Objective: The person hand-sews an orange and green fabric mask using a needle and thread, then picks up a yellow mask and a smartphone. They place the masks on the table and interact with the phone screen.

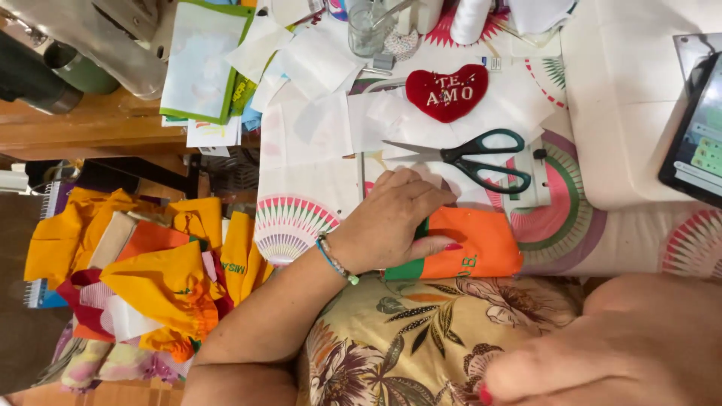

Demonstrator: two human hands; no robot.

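On the patterned tablecloth (571, 233), her left hand (395, 222) presses flat, fingers together, on an orange fabric piece (481, 244) below green-handled scissors (470, 159); the right hand (602, 346) looms blurred, its fingers impossible to judge.

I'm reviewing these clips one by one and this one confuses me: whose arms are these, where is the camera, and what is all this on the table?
There is one picture, taken by a camera worn on a person's head, looking down at their own two bare hands; no machine arm is involved. The left hand, with a beaded bracelet on its wrist, lies flat on an orange and green piece of fabric on a patterned table cover. The right hand is close to the lens, blurred, and appears to hold nothing. Beyond lie green-handled scissors, a red heart-shaped cushion, white cloth or paper squares and a phone. A heap of yellow and orange garments sits at the picture's left.
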